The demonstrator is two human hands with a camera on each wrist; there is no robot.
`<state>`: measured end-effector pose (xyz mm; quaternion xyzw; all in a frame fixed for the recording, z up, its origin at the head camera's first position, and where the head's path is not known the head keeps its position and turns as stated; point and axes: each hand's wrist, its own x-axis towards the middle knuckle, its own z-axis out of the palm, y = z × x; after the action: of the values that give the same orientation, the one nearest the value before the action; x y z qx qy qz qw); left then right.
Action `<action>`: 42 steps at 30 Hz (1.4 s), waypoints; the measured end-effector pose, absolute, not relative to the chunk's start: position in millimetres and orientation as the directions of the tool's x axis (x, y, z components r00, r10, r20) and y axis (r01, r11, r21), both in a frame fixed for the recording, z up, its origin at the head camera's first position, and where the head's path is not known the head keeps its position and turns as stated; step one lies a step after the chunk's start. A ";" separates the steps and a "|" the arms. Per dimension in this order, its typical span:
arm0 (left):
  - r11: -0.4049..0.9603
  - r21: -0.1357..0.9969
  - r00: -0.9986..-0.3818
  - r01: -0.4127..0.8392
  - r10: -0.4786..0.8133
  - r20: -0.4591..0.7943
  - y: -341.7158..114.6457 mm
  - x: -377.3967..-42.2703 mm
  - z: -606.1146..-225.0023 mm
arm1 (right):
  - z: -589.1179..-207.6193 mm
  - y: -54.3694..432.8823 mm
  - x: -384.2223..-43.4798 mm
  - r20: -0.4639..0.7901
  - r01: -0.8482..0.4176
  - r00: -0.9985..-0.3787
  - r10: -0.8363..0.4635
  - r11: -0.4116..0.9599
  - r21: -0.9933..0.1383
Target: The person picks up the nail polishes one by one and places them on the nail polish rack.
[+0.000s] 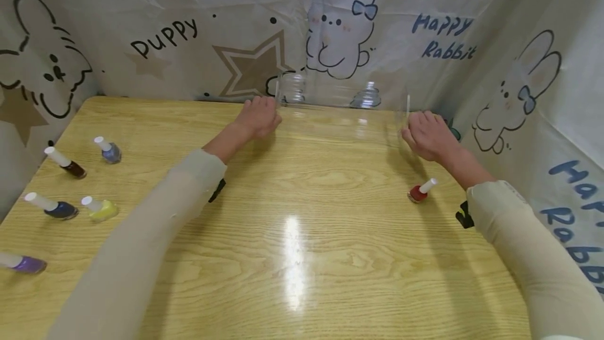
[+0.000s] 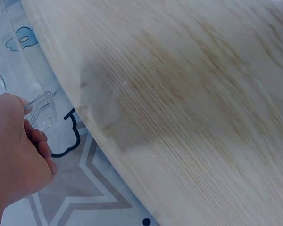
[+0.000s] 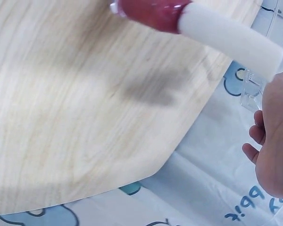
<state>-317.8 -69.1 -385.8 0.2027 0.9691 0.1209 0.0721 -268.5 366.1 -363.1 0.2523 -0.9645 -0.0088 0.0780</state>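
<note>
At the table's far edge, a clear plastic rack (image 1: 342, 114) spans the space between both hands. My left hand (image 1: 258, 116) grips its left end, fingers curled at the edge; the left wrist view shows this hand (image 2: 19, 146) with thumb and fingers around the transparent end piece (image 2: 45, 106). On the other side my right hand (image 1: 428, 134) grips the right end, its fingers curled in the right wrist view. A red nail polish bottle (image 1: 417, 193) with a white cap stands on the table, nearer me than the right hand. It looms large in the right wrist view (image 3: 155, 13).
Several nail polish bottles stand at the left of the wooden table (image 1: 330, 256): blue-grey (image 1: 111, 153), dark brown (image 1: 74, 170), dark blue (image 1: 62, 210), yellow (image 1: 105, 211) and purple (image 1: 30, 265). A printed cloth (image 1: 165, 77) hangs behind the table and along its right side.
</note>
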 end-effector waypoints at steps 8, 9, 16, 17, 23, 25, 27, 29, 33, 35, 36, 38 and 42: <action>0.894 0.276 -0.915 0.353 0.391 -0.099 -85.4 -317.2 -385.1 | -353.6 347.5 -273.5 0.054 -0.436 -0.897 -0.439 0.898 0.047; 0.897 0.268 -0.916 0.351 0.388 -0.099 -87.6 -316.8 -384.6 | -352.9 345.0 -274.3 0.050 -0.442 -0.895 -0.443 0.896 0.033; 0.901 0.270 -0.922 0.338 0.375 -0.098 -106.5 -316.0 -383.2 | -353.8 326.9 -283.2 0.065 -0.507 -0.858 -0.509 0.861 0.038; 0.900 0.274 -0.922 0.339 0.376 -0.095 -109.5 -316.5 -383.9 | -354.4 324.2 -284.7 0.069 -0.509 -0.857 -0.511 0.859 0.047; 0.899 0.282 -0.921 0.336 0.376 -0.100 -125.8 -315.7 -384.2 | -356.6 309.6 -289.8 0.106 -0.552 -0.824 -0.556 0.831 0.070; 0.901 0.280 -0.922 0.331 0.372 -0.108 -130.8 -314.0 -382.7 | -357.6 304.8 -291.2 0.116 -0.572 -0.809 -0.576 0.817 0.069; 0.905 0.274 -0.923 0.325 0.366 -0.115 -135.8 -312.8 -381.8 | -358.3 299.7 -292.0 0.116 -0.579 -0.805 -0.582 0.813 0.056; 0.907 0.271 -0.924 0.321 0.364 -0.122 -140.1 -312.4 -381.3 | -359.4 295.0 -292.2 0.110 -0.578 -0.808 -0.578 0.815 0.042; 0.909 0.259 -0.920 0.328 0.369 -0.132 -148.2 -311.4 -380.3 | -363.3 286.4 -293.1 0.094 -0.561 -0.823 -0.560 0.828 0.020; 0.908 0.257 -0.917 0.330 0.373 -0.138 -151.6 -310.5 -379.8 | -365.8 282.5 -293.8 0.087 -0.548 -0.832 -0.547 0.836 0.015; 0.909 0.256 -0.918 0.330 0.372 -0.139 -153.2 -309.7 -379.6 | -367.2 280.8 -294.2 0.081 -0.542 -0.837 -0.542 0.840 0.018; 0.910 0.256 -0.919 0.328 0.370 -0.139 -155.8 -308.2 -379.2 | -369.7 277.7 -294.6 0.073 -0.535 -0.841 -0.536 0.844 0.027; 0.915 0.244 -0.925 0.322 0.359 -0.124 -159.5 -305.8 -379.2 | -374.1 272.2 -294.9 0.090 -0.542 -0.835 -0.543 0.839 0.044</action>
<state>-305.8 -159.5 -379.2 0.1747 0.9749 0.1103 0.0831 -294.9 272.2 -374.1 0.2832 -0.9577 -0.0082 0.0493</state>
